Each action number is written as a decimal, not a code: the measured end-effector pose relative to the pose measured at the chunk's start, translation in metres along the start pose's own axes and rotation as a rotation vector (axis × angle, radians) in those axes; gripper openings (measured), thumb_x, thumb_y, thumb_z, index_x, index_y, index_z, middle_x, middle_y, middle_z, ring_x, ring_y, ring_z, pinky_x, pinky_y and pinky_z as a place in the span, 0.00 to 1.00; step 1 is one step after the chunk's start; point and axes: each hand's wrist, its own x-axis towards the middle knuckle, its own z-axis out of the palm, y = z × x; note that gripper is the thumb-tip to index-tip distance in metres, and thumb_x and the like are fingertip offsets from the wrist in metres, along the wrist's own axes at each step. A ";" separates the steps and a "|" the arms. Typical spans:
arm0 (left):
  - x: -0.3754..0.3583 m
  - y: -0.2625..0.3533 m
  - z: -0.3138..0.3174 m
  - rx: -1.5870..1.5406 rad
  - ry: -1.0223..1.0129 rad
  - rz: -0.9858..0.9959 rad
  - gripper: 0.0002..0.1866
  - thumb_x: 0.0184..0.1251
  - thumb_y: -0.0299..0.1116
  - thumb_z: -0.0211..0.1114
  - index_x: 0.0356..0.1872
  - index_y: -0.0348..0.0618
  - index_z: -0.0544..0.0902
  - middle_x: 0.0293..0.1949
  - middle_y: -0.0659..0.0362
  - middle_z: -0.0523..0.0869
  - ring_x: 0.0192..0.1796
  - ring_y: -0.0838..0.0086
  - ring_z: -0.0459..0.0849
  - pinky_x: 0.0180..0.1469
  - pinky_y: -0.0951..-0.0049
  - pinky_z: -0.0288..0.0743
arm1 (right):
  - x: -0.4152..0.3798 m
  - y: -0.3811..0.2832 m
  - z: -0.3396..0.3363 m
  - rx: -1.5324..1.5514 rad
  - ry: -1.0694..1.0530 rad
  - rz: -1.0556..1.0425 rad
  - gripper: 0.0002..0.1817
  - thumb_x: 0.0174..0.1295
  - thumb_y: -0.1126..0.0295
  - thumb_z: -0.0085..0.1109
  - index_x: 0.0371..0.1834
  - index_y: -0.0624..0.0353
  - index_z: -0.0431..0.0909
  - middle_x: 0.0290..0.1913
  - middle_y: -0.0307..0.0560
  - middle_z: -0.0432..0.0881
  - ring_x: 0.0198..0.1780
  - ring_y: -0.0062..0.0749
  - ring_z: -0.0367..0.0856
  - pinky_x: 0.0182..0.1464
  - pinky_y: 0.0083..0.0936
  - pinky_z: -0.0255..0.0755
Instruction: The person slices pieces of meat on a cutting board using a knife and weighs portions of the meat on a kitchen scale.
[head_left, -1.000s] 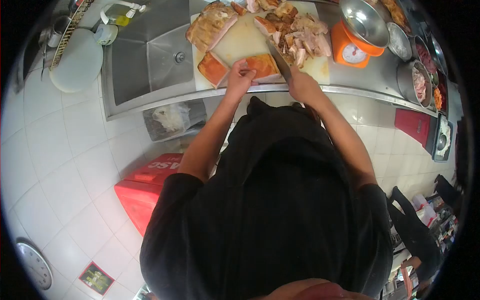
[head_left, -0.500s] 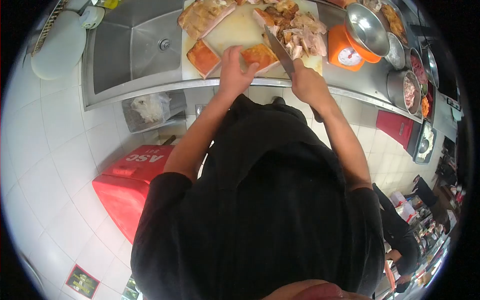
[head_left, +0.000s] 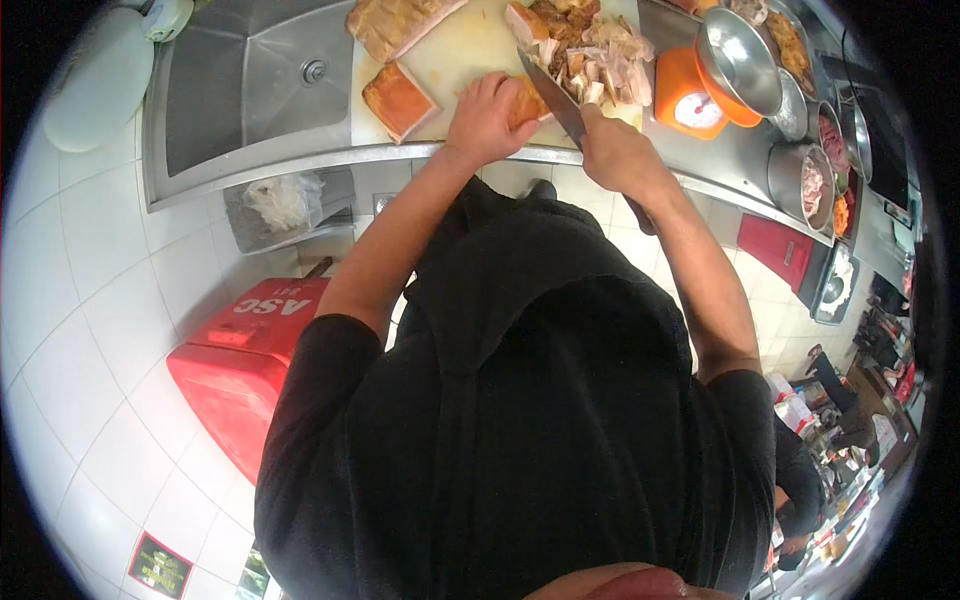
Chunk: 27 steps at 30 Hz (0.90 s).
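My right hand is closed round the handle of a large knife. Its blade points up and left, along the right side of a piece of roast pork with browned skin. Over the left part of that piece lies my left hand, its fingers curled onto the meat and hiding some of it. Another skin-on pork block rests to the left on the white cutting board. A larger pork slab is at the back left. Cut meat pieces are heaped beyond the blade.
Left of the board is a steel sink. An orange scale with a metal bowl stands to the right, near a pot of meat. Below the counter are a red bin and a bag-lined container.
My left hand has moved right, from the gap beside the pork piece onto it. The knife stays in my right hand, its blade now closer along the piece. The whole view has shifted slightly.
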 end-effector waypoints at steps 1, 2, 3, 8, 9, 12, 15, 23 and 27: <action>0.000 0.000 0.000 -0.007 -0.003 0.001 0.33 0.58 0.49 0.75 0.61 0.42 0.78 0.60 0.47 0.78 0.61 0.47 0.77 0.63 0.48 0.72 | -0.001 -0.001 -0.001 -0.002 0.007 -0.002 0.17 0.64 0.77 0.51 0.56 0.67 0.73 0.46 0.68 0.87 0.53 0.62 0.86 0.56 0.53 0.78; -0.001 0.000 0.001 0.010 -0.006 0.005 0.33 0.58 0.49 0.75 0.61 0.42 0.78 0.59 0.47 0.78 0.61 0.48 0.77 0.63 0.49 0.72 | -0.001 0.000 -0.003 -0.002 -0.010 0.005 0.17 0.65 0.77 0.51 0.57 0.67 0.73 0.47 0.68 0.87 0.53 0.62 0.86 0.56 0.53 0.78; 0.000 -0.003 0.002 0.028 -0.003 0.012 0.33 0.58 0.50 0.75 0.61 0.43 0.79 0.59 0.47 0.78 0.61 0.48 0.77 0.62 0.49 0.72 | 0.001 0.001 -0.007 -0.004 -0.022 0.011 0.17 0.65 0.77 0.51 0.57 0.68 0.73 0.47 0.68 0.87 0.54 0.62 0.86 0.56 0.53 0.78; -0.002 -0.004 0.004 0.050 0.045 0.041 0.32 0.59 0.51 0.74 0.61 0.46 0.79 0.59 0.49 0.79 0.59 0.51 0.77 0.60 0.49 0.72 | 0.007 0.002 -0.014 -0.032 -0.076 0.005 0.18 0.65 0.77 0.51 0.58 0.69 0.72 0.48 0.68 0.87 0.54 0.61 0.86 0.57 0.53 0.77; -0.002 -0.004 0.004 0.051 0.045 0.041 0.32 0.59 0.51 0.74 0.61 0.46 0.80 0.59 0.50 0.79 0.59 0.52 0.77 0.59 0.50 0.72 | 0.006 -0.001 -0.017 -0.029 -0.084 0.009 0.18 0.65 0.76 0.51 0.58 0.69 0.72 0.48 0.68 0.87 0.54 0.61 0.86 0.57 0.53 0.77; -0.002 -0.004 0.004 0.045 0.049 0.037 0.31 0.59 0.52 0.73 0.61 0.47 0.80 0.59 0.51 0.79 0.58 0.53 0.78 0.58 0.51 0.72 | 0.009 -0.003 -0.015 -0.045 -0.105 0.015 0.18 0.65 0.76 0.51 0.58 0.69 0.72 0.48 0.69 0.87 0.55 0.61 0.86 0.57 0.53 0.77; -0.003 -0.002 0.001 0.030 0.017 0.029 0.32 0.60 0.50 0.74 0.62 0.46 0.78 0.60 0.48 0.78 0.59 0.49 0.78 0.60 0.49 0.72 | 0.012 0.003 -0.010 -0.026 -0.079 -0.017 0.15 0.70 0.72 0.52 0.56 0.68 0.71 0.45 0.71 0.85 0.53 0.66 0.84 0.56 0.56 0.75; -0.001 -0.007 0.003 0.027 -0.030 0.034 0.31 0.62 0.49 0.73 0.63 0.47 0.79 0.61 0.47 0.78 0.61 0.47 0.77 0.63 0.46 0.71 | 0.031 0.012 -0.012 -0.008 -0.119 -0.109 0.15 0.70 0.72 0.52 0.55 0.70 0.71 0.43 0.74 0.84 0.50 0.69 0.83 0.53 0.56 0.74; 0.001 -0.010 0.008 0.027 -0.026 0.039 0.30 0.62 0.51 0.72 0.63 0.49 0.81 0.62 0.48 0.78 0.61 0.49 0.77 0.62 0.46 0.71 | 0.056 -0.009 -0.018 -0.075 -0.199 -0.082 0.15 0.69 0.73 0.52 0.54 0.71 0.73 0.45 0.73 0.85 0.52 0.67 0.84 0.54 0.54 0.76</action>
